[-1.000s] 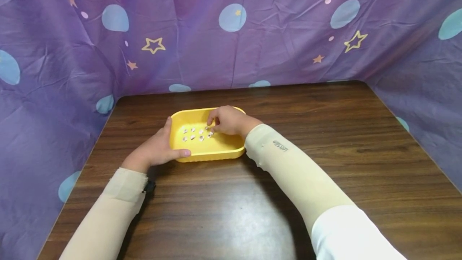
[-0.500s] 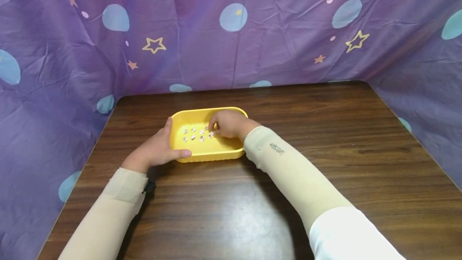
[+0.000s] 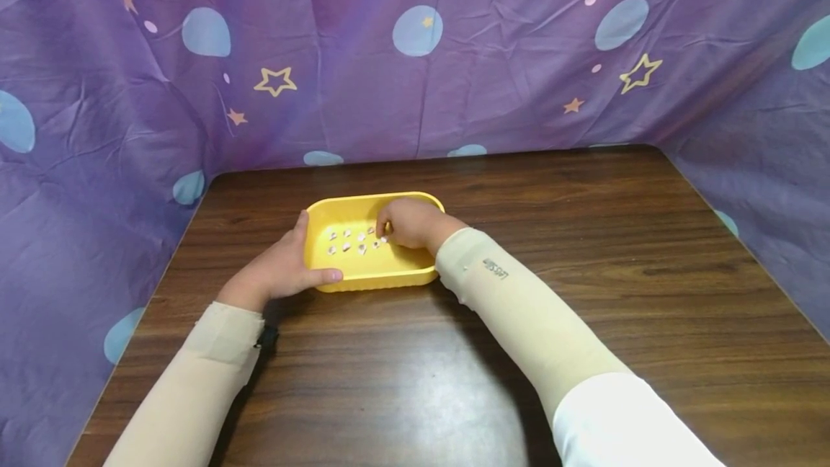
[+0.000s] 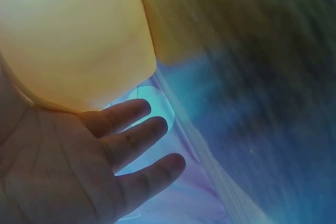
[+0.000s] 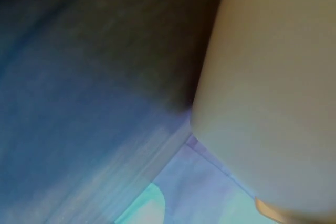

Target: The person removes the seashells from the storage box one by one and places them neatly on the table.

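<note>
A yellow plastic tray (image 3: 389, 281) sits on the table, with several small white pieces (image 3: 346, 246) in loose rows on its floor. My left hand (image 3: 279, 258) steadies the tray's left end, thumb laid over the front rim. In the left wrist view, the palm lies against the tray's outer wall (image 4: 79, 40) and the other fingers (image 4: 139, 140) stretch out straight. Reaching inside the tray from the right, my right hand (image 3: 408, 222) has curled fingers that pinch one small white piece (image 3: 384, 239) low over the floor. The hand covers the tray's right part.
The dark wood-grain table (image 3: 402, 373) extends around the tray. A purple curtain (image 3: 363, 49) with stars and blue shapes hangs behind and at both sides. A blurred pale surface (image 5: 273, 77) fills much of the right wrist view.
My right hand's fingers have drawn together and dipped slightly into the tray, and the white piece at the fingertips has shifted a little right. The left hand and tray have stayed put.
</note>
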{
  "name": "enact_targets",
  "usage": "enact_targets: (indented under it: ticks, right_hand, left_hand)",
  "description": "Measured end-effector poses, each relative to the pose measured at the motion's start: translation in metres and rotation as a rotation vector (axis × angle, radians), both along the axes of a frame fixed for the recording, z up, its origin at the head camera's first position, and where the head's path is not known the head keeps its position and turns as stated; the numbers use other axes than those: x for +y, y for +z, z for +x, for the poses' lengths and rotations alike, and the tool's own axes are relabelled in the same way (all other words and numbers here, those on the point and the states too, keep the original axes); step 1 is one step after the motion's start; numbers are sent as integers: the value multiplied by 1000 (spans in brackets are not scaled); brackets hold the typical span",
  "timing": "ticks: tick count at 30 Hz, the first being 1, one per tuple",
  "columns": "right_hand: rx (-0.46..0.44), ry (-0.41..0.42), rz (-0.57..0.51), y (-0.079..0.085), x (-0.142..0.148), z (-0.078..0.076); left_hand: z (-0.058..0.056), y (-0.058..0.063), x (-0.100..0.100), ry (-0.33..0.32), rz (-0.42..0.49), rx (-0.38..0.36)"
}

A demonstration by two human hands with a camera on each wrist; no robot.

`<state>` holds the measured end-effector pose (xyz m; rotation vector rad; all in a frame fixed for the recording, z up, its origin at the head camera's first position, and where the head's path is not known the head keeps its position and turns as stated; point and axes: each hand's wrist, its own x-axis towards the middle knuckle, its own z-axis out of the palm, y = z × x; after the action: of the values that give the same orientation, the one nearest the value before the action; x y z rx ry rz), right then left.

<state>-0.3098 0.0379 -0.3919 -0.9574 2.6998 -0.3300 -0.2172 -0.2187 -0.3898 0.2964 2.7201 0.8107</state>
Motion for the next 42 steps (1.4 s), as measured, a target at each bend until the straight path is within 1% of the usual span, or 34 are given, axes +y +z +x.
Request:
enact_targets:
  ticks: [8,16,25,38,42]
  right_hand:
    - [-5,6,2,0,0,0]
    - [-32,-14,-3,-1,0,-2]
    - [-43,-14,-15,-4,-1,-4]
    - [-48,-26,-8,-5,0,-4]
    - [-56,-40,-31,-3,0,-3]
  left_hand:
    - [0,2,0,-1,2,-1]
    - [-1,-1,0,-9,10,13]
    - [-2,-3,-1,-13,21,17]
    - [-1,-1,-2,-9,18,-8]
    - [0,-1,-1,-8,25,-11]
